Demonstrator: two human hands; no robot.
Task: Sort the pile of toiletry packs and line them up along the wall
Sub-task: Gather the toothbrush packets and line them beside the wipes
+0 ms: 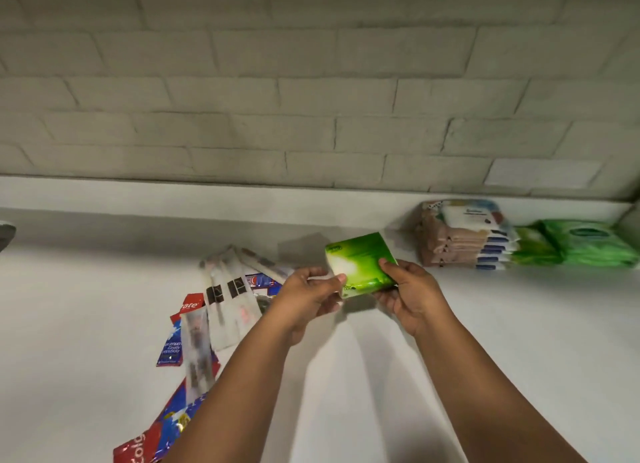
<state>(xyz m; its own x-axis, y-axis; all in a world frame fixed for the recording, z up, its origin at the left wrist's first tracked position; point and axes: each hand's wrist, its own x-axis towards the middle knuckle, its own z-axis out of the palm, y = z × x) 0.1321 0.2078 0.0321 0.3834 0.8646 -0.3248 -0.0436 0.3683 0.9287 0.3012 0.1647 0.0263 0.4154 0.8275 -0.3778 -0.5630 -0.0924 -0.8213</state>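
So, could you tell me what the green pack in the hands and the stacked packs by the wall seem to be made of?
The green pack held by both hands looks like glossy plastic film, or possibly coated card: it shows a bright sheen and fairly crisp edges. The stacked packs look like soft plastic wrap, with rounded, slightly sagging sides and printed labels.

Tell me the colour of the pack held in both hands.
Green pack, fading to pale yellow-white; head view.

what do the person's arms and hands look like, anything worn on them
Both arms are bare from the bottom edge of the picture up to the wrists, with no sleeve in view. The left hand and right hand wear no gloves. No watch, band or ring shows on either.
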